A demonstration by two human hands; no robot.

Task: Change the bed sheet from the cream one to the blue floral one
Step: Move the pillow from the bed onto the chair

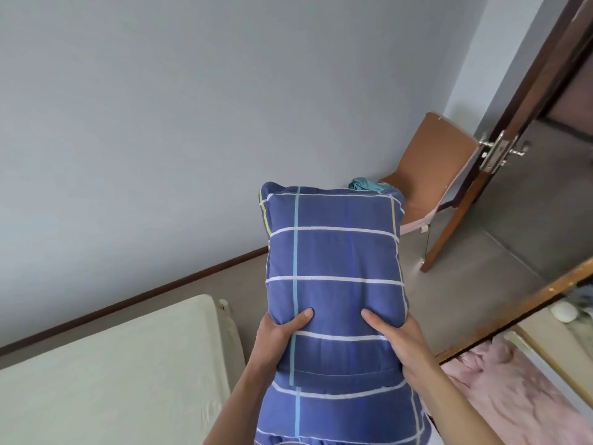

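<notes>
Held upright and clear of bed: plump blue pillow with white, pale-blue and yellow grid stripes [333, 268], carried long axis vertical. Likely lifted off so mattress could be stripped. A judgement, not seen.

Left hand [282, 332] clamped on pillow's left flank, thumb pressed into front face. Right hand [394, 342] clamped on right flank, thumb likewise dug in. Hands apart, pillow between them; fabric dimpled under both thumbs, so soft fill, woven cotton-like cover, flanged seam at top corners.

Cream fitted sheet [112, 364] at 8 o'clock from pillow, on mattress, smooth, taut, rounded corner, faint creases. Not yet removed.

Brown padded wooden chair [430, 168] at 1 o'clock, against grey wall. Crumpled teal-blue cloth [365, 184] on its seat, mostly hidden behind pillow top; possibly the floral sheet, pattern too hidden to tell.

Dark wooden door with metal lever handle [500, 149] at 2 o'clock, ajar. Pink wrinkled fabric [500, 380] at 4 o'clock, beyond worn wooden rail.

Task barely started: clearing stage.
</notes>
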